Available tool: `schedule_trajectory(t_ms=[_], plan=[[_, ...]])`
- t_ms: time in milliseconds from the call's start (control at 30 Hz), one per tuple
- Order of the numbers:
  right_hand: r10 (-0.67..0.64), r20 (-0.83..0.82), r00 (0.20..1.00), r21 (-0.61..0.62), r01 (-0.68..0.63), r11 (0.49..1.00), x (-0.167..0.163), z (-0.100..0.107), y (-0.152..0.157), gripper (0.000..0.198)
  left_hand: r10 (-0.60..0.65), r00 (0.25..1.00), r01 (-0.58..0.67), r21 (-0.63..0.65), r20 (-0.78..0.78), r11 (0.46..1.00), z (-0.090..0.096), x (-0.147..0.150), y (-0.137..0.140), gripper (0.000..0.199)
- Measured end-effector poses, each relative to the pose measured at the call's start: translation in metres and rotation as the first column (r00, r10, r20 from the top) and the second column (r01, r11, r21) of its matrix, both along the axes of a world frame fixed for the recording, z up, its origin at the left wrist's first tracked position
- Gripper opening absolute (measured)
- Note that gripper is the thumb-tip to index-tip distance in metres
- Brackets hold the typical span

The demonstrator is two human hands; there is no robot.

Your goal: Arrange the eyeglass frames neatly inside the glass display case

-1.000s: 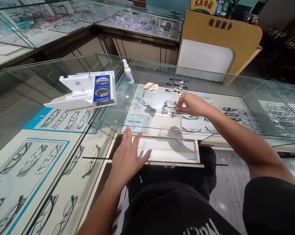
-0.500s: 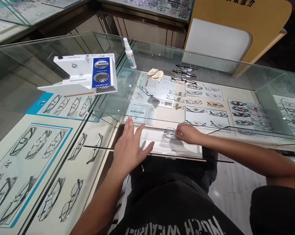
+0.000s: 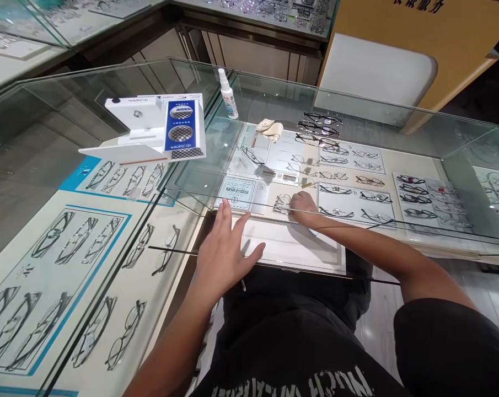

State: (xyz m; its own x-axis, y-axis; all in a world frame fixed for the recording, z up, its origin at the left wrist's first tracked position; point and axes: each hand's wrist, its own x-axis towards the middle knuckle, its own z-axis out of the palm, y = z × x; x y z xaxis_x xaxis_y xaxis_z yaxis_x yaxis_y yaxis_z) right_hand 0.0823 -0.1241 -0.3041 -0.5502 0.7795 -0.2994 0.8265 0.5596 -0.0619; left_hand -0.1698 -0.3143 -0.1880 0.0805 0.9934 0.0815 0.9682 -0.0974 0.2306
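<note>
- Display stand (image 3: 150,129): white, one blue panel with black-and-white mesh circles.
- Spray bottle (image 3: 228,102): white, pale blue label.
- Cloth (image 3: 269,128): cream.
- Counter sign (image 3: 414,49): yellow with white inset.
- Tray mat (image 3: 67,242): white, blue border.
- Shirt (image 3: 299,353): black, grey lettering.

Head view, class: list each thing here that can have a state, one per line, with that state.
Right hand: inside the case, fingers closed on the clear glasses.
Clear glasses: held low over the case's shelf; folded or not, cannot tell.
Left hand: open, flat, fingers spread, on the pulled-out tray.
Spray bottle: upright, capped, on the glass top.
Cloth: crumpled.
</note>
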Motion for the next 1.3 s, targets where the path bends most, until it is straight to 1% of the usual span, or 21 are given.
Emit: schedule_trajectory(t_ms=[100,200,333,500,600,700,733,767,833,867,900,933,967,1000,1033,1067,1100,1133,1167,1200,1300], plan=[[-0.031,-0.018,0.999,-0.028,0.030,0.999,-0.002,0.007,0.001,0.025,-0.001,1.000,0.001,-0.001,-0.001,1.000,0.000,0.000,0.000,0.077],[-0.064,-0.101,0.993,-0.020,0.062,0.998,-0.001,0.011,0.005,0.028,-0.004,1.000,0.004,-0.004,-0.005,1.000,0.000,-0.001,0.000,0.077],[-0.016,-0.156,0.988,-0.002,0.016,1.000,0.001,0.003,0.020,0.034,-0.009,1.000,0.009,0.006,0.006,1.000,0.000,-0.001,0.000,0.076],[-0.041,-0.139,0.989,-0.042,0.035,0.998,-0.002,-0.007,0.040,0.036,-0.017,1.000,0.016,0.034,0.011,0.999,-0.001,-0.002,-0.001,0.075],[-0.073,-0.116,0.991,-0.054,0.067,0.996,-0.006,0.003,0.036,0.042,-0.021,1.000,0.020,0.049,0.010,0.999,-0.003,-0.003,-0.001,0.074],[-0.005,-0.135,0.991,-0.025,0.001,1.000,-0.008,0.031,0.009,0.045,-0.024,1.000,0.024,0.061,0.003,0.998,-0.004,-0.004,-0.001,0.073],[0.026,-0.151,0.988,-0.056,-0.035,0.998,-0.009,0.045,-0.005,0.043,-0.025,1.000,0.025,0.065,0.000,0.998,-0.004,-0.004,-0.001,0.073],[0.054,-0.166,0.985,-0.124,-0.075,0.989,-0.009,0.062,-0.020,0.037,-0.027,1.000,0.027,0.070,-0.002,0.997,-0.005,-0.005,0.000,0.073],[0.060,-0.190,0.980,-0.347,-0.124,0.930,-0.006,0.103,-0.050,0.023,-0.032,0.999,0.032,0.079,-0.004,0.996,-0.006,-0.005,0.000,0.073],[0.079,-0.193,0.978,-0.449,-0.160,0.879,-0.004,0.126,-0.061,0.017,-0.035,0.999,0.035,0.082,-0.003,0.996,-0.006,-0.005,0.000,0.074],[0.139,-0.205,0.969,-0.498,-0.225,0.838,-0.001,0.149,-0.069,0.016,-0.038,0.999,0.038,0.085,-0.003,0.996,-0.006,-0.005,0.000,0.074],[0.188,-0.254,0.949,-0.507,-0.296,0.810,0.003,0.172,-0.071,0.018,-0.040,0.999,0.040,0.087,-0.003,0.995,-0.007,-0.005,0.000,0.074],[0.203,-0.320,0.925,-0.474,-0.342,0.811,0.008,0.193,-0.068,0.019,-0.041,0.999,0.042,0.088,-0.005,0.995,-0.007,-0.005,0.001,0.074],[0.180,-0.383,0.906,-0.397,-0.338,0.853,0.013,0.211,-0.058,0.021,-0.042,0.999,0.042,0.089,-0.008,0.995,-0.007,-0.005,0.001,0.074],[0.139,-0.426,0.894,-0.278,-0.276,0.920,0.019,0.225,-0.043,0.023,-0.043,0.999,0.044,0.090,-0.011,0.995,-0.007,-0.005,0.001,0.073],[0.094,-0.446,0.890,-0.129,-0.168,0.977,0.025,0.235,-0.023,0.025,-0.045,0.999,0.046,0.092,-0.012,0.995,-0.008,-0.005,0.001,0.073],[0.057,-0.436,0.898,0.038,-0.045,0.998,0.032,0.241,0.001,0.027,-0.049,0.999,0.050,0.095,-0.011,0.994,-0.008,-0.005,0.001,0.073],[0.023,-0.407,0.913,0.170,0.050,0.984,0.038,0.242,0.026,0.027,-0.053,0.999,0.054,0.100,-0.009,0.994,-0.008,-0.005,0.001,0.073],[-0.006,-0.382,0.924,0.264,0.115,0.958,0.044,0.240,0.052,0.028,-0.054,0.999,0.054,0.104,-0.007,0.993,-0.008,-0.005,0.001,0.073],[-0.022,-0.359,0.933,0.314,0.143,0.939,0.050,0.236,0.077,0.028,-0.056,0.998,0.056,0.111,-0.005,0.992,-0.008,-0.006,0.001,0.073],[-0.032,-0.263,0.964,0.289,0.110,0.951,0.060,0.219,0.134,0.025,-0.053,0.999,0.053,0.122,-0.007,0.991,-0.009,-0.005,0.001,0.072]])
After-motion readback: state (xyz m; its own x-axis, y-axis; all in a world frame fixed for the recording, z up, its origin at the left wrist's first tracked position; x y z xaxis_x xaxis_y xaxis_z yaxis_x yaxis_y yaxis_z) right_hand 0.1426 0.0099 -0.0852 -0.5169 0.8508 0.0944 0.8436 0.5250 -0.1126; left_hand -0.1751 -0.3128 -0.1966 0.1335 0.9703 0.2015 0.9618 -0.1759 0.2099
